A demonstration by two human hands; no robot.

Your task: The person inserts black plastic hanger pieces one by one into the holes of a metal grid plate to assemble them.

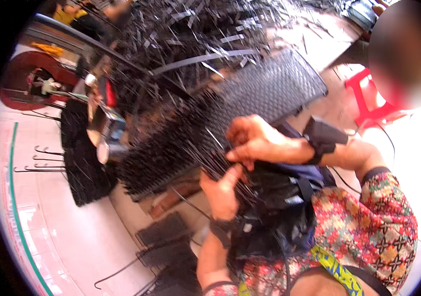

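Note:
A black woven panel (279,81) lies slantwise in front of me, its right part smooth and closely woven. Toward the left it is bristling with many black strip ends (156,148). My left hand (221,195) is closed around a bundle of thin black strips (214,160) at the panel's near edge. Just above it, my right hand (250,140) has its fingers curled together over the same strips; motion blur hides exactly what the fingertips pinch. Dark shiny cloth (274,212) covers my lap below both hands.
Loose black strips (190,44) are heaped behind the panel. A dark red wheel (20,81) stands at the far left, near black pieces with hooked wires (87,163). More dark pieces (166,251) lie low. Another person sits by a red stool (363,96).

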